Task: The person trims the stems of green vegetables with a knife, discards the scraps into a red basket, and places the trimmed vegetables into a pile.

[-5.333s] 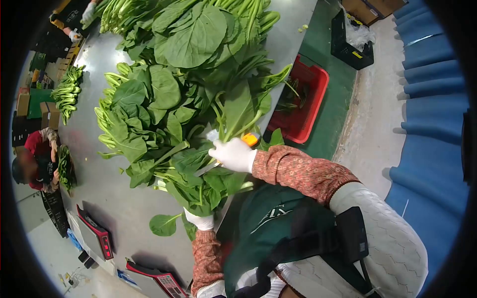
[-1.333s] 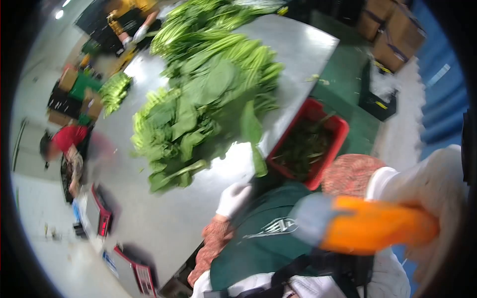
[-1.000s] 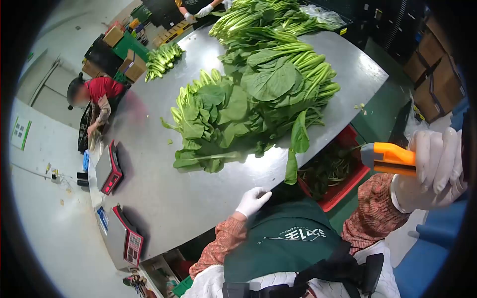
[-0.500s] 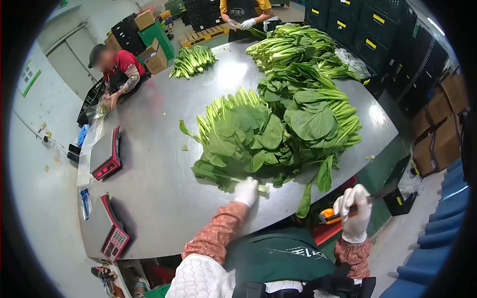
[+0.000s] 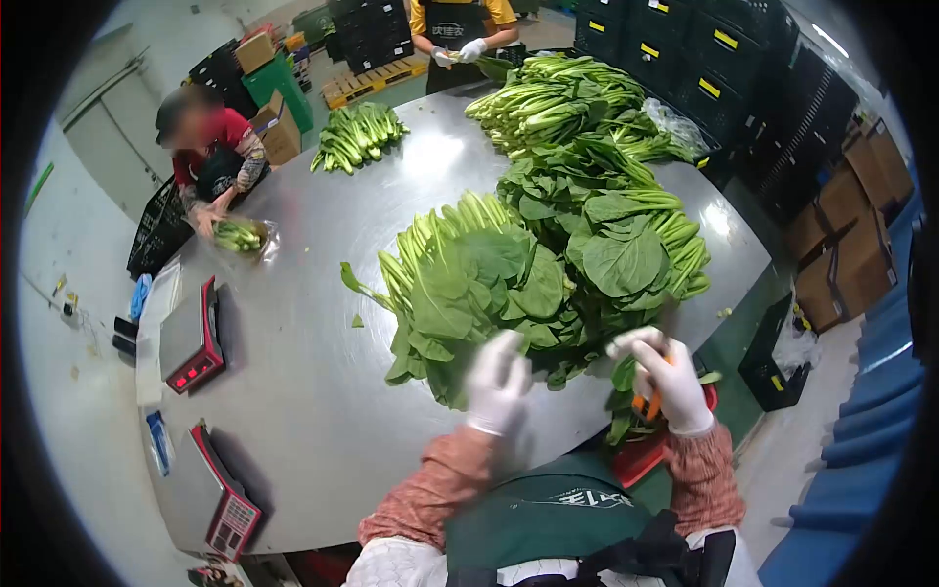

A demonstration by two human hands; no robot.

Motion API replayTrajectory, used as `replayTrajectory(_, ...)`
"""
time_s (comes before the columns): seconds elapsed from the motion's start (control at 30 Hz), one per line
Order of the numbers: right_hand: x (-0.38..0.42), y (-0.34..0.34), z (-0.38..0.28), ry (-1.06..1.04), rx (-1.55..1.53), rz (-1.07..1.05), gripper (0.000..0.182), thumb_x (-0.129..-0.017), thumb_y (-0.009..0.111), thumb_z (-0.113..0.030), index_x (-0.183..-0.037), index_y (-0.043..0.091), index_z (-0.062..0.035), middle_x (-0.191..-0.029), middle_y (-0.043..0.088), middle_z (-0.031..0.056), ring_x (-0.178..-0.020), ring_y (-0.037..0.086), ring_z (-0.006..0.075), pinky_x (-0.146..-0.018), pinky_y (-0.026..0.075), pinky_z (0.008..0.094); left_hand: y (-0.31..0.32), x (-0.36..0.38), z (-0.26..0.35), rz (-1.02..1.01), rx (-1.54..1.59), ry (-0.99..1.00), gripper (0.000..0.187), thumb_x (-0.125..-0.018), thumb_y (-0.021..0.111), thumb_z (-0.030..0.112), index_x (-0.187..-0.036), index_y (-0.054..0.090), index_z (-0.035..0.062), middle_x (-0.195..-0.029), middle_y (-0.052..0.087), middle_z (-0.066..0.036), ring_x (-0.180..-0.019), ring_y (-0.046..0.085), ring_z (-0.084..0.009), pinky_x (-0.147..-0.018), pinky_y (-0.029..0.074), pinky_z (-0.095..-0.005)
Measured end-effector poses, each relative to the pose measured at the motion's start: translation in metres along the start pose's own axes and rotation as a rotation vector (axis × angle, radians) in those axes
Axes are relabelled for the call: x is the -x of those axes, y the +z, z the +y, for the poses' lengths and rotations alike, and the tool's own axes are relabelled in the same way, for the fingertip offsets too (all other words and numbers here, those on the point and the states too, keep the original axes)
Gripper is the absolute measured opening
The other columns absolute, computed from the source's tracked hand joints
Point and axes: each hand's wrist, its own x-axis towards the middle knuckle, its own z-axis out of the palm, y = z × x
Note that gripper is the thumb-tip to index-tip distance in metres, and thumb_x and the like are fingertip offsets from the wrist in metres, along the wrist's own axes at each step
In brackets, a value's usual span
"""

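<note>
Leafy green vegetables with pale stalks form a large heap [image 5: 469,284] on the steel table [image 5: 323,391]. My left hand [image 5: 499,383], in a white glove, is at the heap's near edge, blurred by motion; what its fingers hold, if anything, cannot be made out. My right hand [image 5: 673,383], also gloved, is closed around a knife with an orange and black handle [image 5: 646,405], its blade blurred. Below that hand, loose leaves [image 5: 626,423] lie over a red container [image 5: 641,460] beside the table edge.
Two scales [image 5: 196,338] [image 5: 220,499] stand along the left side. A co-worker [image 5: 210,157] handles bagged greens [image 5: 240,235] at the far left; another [image 5: 460,39] stands across the table. Black crates [image 5: 719,88] and cardboard boxes [image 5: 846,254] are at the right.
My left hand has lifted off the stalk it had at the table. My right hand has moved left and inward with the knife. The left co-worker's bag now lies on the table.
</note>
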Motion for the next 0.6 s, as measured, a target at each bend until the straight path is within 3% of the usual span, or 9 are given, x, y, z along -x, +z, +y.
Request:
replayTrajectory(0.07,-0.045,0.019,0.013,0.017,0.149,-0.055,0.032,-0.097,0.062,-0.021,-0.119,0.060,0.0022,-0.098,0.069,0.0039,-0.053,0.045,0.0033,-0.049,0.037,0.0203,-0.051,-0.029,-0.060,0.223,-0.118,-0.026,0.038,-0.090,0.065,0.003,-0.127,0.058,-0.0007,-0.113,0.063,-0.010,-0.103,0.061,-0.0183,-0.092,0.049,-0.0317)
replayTrajectory(0.1,-0.078,0.026,0.031,0.006,0.225,-0.019,0.040,-0.096,0.063,-0.024,-0.126,0.057,0.0021,-0.094,0.067,0.0029,-0.056,0.047,0.0049,-0.050,0.039,0.0218,-0.074,-0.043,-0.060,0.310,0.153,-0.291,0.047,-0.091,0.066,0.009,-0.133,0.052,-0.0032,-0.126,0.059,-0.017,-0.118,0.056,-0.0257,-0.102,0.044,-0.0372)
replayTrajectory(0.2,-0.176,0.037,0.065,-0.063,0.560,0.078,0.061,-0.088,0.068,-0.036,-0.130,0.053,0.0054,-0.101,0.069,0.0194,-0.071,0.066,0.0222,-0.064,0.053,0.0337,-0.132,-0.074,-0.164,0.446,0.032,-0.401,0.062,-0.093,0.070,0.024,-0.140,0.044,-0.0072,-0.137,0.052,-0.020,-0.127,0.049,-0.0281,-0.109,0.038,-0.0400)
replayTrajectory(0.27,-0.247,0.035,0.100,-0.246,0.642,0.113,0.068,-0.085,0.068,-0.046,-0.121,0.057,0.0113,-0.100,0.069,0.0205,-0.068,0.067,0.0256,-0.065,0.054,0.0353,-0.153,-0.087,-0.195,0.408,0.162,-0.691,0.071,-0.094,0.068,0.038,-0.140,0.041,-0.0079,-0.139,0.049,-0.019,-0.118,0.054,-0.0263,-0.099,0.046,-0.0378)
replayTrajectory(0.33,-0.257,0.054,0.063,0.196,0.582,-0.018,0.065,-0.084,0.069,-0.046,-0.113,0.060,0.0113,-0.099,0.068,0.0210,-0.067,0.066,0.0246,-0.064,0.054,0.0346,-0.173,-0.102,-0.232,0.209,0.232,-0.943,0.084,-0.091,0.066,0.052,-0.141,0.039,-0.0092,-0.127,0.054,-0.017,-0.109,0.056,-0.0255,-0.094,0.048,-0.0380)
replayTrajectory(0.4,-0.272,0.064,0.078,0.290,0.528,-0.160,0.064,-0.082,0.070,-0.047,-0.110,0.061,0.0099,-0.096,0.068,0.0202,-0.064,0.065,0.0228,-0.062,0.054,0.0335,-0.176,-0.112,-0.251,0.119,0.326,-1.082,0.094,-0.086,0.064,0.065,-0.139,0.040,-0.0090,-0.110,0.056,-0.013,-0.098,0.057,-0.0231,-0.086,0.049,-0.0380)
replayTrajectory(0.5,-0.251,0.104,0.092,0.130,0.793,-0.092,0.069,-0.083,0.065,-0.045,-0.112,0.057,0.0164,-0.102,0.068,0.0318,-0.097,0.068,0.0403,-0.084,0.055,0.0407,-0.160,-0.134,-0.230,0.133,0.480,-1.115,0.105,-0.077,0.059,0.082,-0.133,0.044,-0.0048,-0.077,0.048,-0.001,-0.075,0.053,-0.0167,-0.070,0.048,-0.0366)
replayTrajectory(0.57,-0.233,0.125,0.083,0.144,0.622,-0.166,0.072,-0.083,0.065,-0.047,-0.113,0.055,0.0172,-0.100,0.067,0.0331,-0.095,0.068,0.0404,-0.084,0.055,0.0424,-0.187,-0.155,-0.263,-0.162,0.638,-1.159,0.100,-0.080,0.054,0.082,-0.136,0.048,-0.0007,-0.088,0.057,-0.004,-0.088,0.058,-0.0216,-0.081,0.049,-0.0403)
replayTrajectory(0.6,-0.228,0.140,0.076,0.125,0.760,-0.153,0.070,-0.084,0.065,-0.048,-0.110,0.054,0.0165,-0.101,0.066,0.0335,-0.092,0.068,0.0414,-0.082,0.055,0.0430,-0.193,-0.164,-0.268,-0.279,0.706,-1.181,0.096,-0.083,0.052,0.081,-0.137,0.051,0.0012,-0.097,0.064,-0.006,-0.098,0.062,-0.0253,-0.088,0.051,-0.0433)
